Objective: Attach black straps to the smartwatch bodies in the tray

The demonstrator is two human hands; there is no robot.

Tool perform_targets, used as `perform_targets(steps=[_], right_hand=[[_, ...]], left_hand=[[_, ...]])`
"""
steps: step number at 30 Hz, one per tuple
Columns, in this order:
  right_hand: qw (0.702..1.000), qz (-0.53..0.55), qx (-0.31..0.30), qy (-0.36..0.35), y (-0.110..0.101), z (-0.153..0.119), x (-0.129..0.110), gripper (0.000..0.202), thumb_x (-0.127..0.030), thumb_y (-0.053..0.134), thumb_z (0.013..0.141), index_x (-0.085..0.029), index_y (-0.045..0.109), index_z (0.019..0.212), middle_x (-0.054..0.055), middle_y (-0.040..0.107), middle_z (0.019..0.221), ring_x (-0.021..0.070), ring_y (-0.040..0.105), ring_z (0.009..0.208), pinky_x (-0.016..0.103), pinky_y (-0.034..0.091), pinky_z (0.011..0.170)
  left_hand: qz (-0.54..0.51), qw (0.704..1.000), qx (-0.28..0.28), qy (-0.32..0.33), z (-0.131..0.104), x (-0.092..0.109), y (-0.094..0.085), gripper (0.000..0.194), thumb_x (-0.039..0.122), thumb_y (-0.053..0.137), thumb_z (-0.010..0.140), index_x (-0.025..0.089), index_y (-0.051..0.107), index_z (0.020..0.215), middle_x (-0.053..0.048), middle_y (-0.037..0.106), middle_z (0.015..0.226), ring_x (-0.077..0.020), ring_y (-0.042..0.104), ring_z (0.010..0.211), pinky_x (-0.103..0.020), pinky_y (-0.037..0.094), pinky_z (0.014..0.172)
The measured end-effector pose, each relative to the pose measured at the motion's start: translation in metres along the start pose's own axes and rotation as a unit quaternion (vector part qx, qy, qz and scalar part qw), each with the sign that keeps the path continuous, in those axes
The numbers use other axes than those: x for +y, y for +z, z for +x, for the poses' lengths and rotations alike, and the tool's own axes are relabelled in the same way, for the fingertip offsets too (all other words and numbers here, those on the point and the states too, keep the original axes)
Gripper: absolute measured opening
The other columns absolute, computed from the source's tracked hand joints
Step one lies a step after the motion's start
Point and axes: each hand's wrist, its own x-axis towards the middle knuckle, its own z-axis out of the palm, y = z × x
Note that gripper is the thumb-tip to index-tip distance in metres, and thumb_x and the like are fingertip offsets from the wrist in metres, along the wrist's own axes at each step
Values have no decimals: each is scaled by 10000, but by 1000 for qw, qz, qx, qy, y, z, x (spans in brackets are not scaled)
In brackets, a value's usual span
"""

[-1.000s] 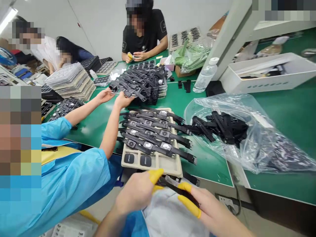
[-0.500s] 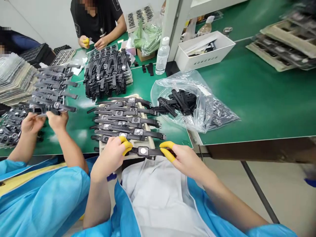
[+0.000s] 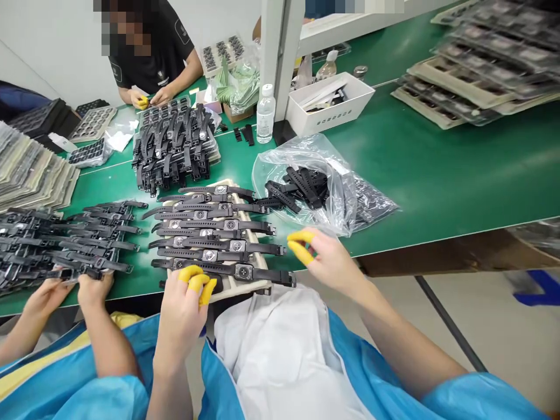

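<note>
Your left hand (image 3: 186, 306) rests its yellow-capped fingertips (image 3: 195, 279) on the near edge of the beige tray (image 3: 245, 287), just touching the nearest watch (image 3: 236, 272) — nothing clasped. Your right hand (image 3: 326, 259) hovers empty, fingers loose, beside the tray, near the plastic bag (image 3: 345, 192) of black straps (image 3: 301, 186).

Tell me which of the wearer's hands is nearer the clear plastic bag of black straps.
Right. The right hand hovers just below the plastic bag; the left hand is farther away, at the tray's near edge.
</note>
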Motion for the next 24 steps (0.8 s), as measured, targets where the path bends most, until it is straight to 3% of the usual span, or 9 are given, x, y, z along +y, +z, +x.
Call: perform_targets(steps=[3, 6, 9, 13, 18, 21, 24], right_hand=[[992, -94, 59, 56, 1, 24, 35, 212, -308, 549, 1014, -196, 683, 1135, 114, 711, 1052, 252, 687, 865, 356, 531, 722], [974, -203, 64, 72, 10, 49, 65, 293, -310, 550, 981, -157, 666, 1201, 180, 685, 1165, 337, 665, 1042, 400, 528, 750], [958, -273, 39, 84, 24, 65, 80, 343, -326, 541, 983, -123, 651, 1237, 213, 660, 1183, 370, 617, 1108, 412, 518, 748], [947, -307, 7, 99, 35, 72, 87, 291, -262, 498, 988, -111, 668, 1170, 214, 664, 1115, 353, 605, 1058, 412, 505, 758], [969, -224, 52, 91, 28, 65, 95, 329, -328, 436, 1020, -155, 712, 1063, 177, 716, 1001, 323, 663, 938, 405, 519, 758], [980, -115, 126, 100, 14, 56, 90, 336, -423, 517, 989, -182, 729, 1087, 155, 755, 1016, 304, 690, 883, 422, 546, 792], [971, -10, 215, 105, -2, 46, 74, 354, -498, 613, 948, -197, 725, 1096, 137, 751, 1046, 270, 688, 826, 431, 561, 796]], left_hand=[[54, 996, -71, 2, -13, 13, -4, 169, 55, 542, 925, 177, 659, 931, -136, 677, 1019, -331, 595, 1037, -460, 536, 855], [48, 988, -129, -69, -15, 26, 2, 136, 84, 598, 917, 178, 696, 927, -140, 688, 1064, -342, 606, 1063, -470, 527, 868], [20, 983, -127, -128, -9, 33, 11, 70, 177, 662, 949, 204, 692, 892, -99, 650, 938, -328, 616, 1024, -457, 524, 875], [25, 986, -93, -137, 1, 37, 14, 156, 249, 620, 995, 209, 670, 853, -85, 593, 821, -314, 597, 939, -448, 521, 830], [104, 979, -113, -131, 0, 40, 12, 143, 188, 614, 964, 177, 657, 828, -87, 633, 828, -284, 567, 849, -419, 493, 729], [133, 973, -137, -132, -4, 40, 14, 140, 178, 667, 945, 182, 642, 807, -73, 641, 817, -281, 574, 846, -412, 503, 718], [124, 972, -148, -136, -7, 37, 13, 110, 121, 693, 912, 183, 640, 837, -63, 665, 859, -275, 596, 876, -417, 537, 755]])
